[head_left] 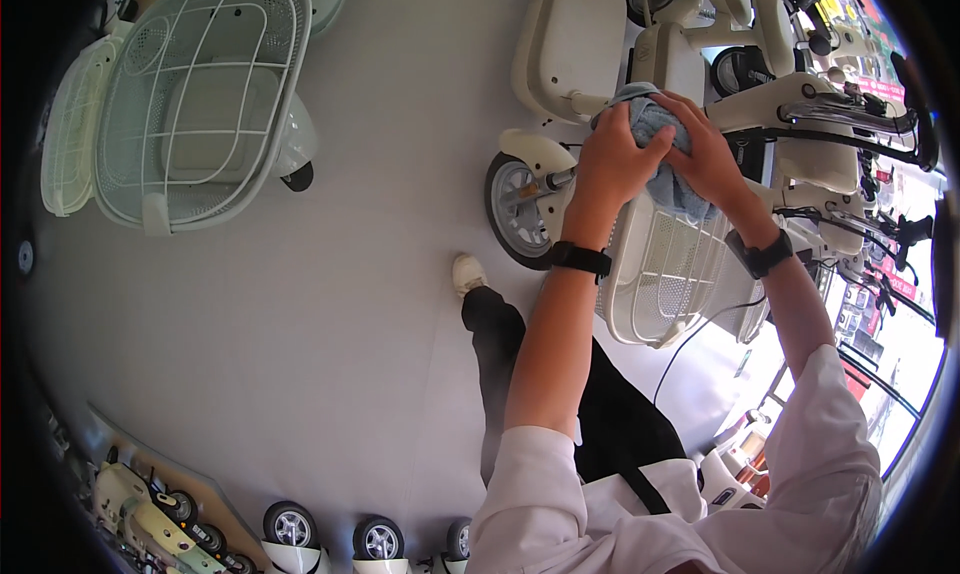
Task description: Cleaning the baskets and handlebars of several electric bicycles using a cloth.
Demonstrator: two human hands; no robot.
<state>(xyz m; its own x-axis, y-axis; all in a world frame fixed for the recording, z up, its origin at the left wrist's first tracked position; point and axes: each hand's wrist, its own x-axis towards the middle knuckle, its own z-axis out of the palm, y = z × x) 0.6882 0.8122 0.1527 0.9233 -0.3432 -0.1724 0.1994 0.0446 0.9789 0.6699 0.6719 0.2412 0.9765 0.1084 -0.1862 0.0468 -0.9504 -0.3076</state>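
Observation:
Both my hands are closed around a bunched grey-blue cloth [650, 121]. My left hand [618, 154] grips it from the left side, and my right hand [706, 154] presses on it from the right, with the thumbs close together. One end of the cloth hangs down between my wrists. Below and behind my hands stands a cream electric scooter, with a mesh basket [655, 264] under my forearms and a front wheel [517, 212] to the left. Its cream seat [572, 46] lies just beyond the cloth.
More cream scooters with handlebars [850, 119] crowd the right side. A pale basket [200, 104] on another scooter stands at the far left. Scooter wheels [380, 539] line the lower edge. A thin black cable [690, 339] runs beside my leg over the grey floor [300, 354].

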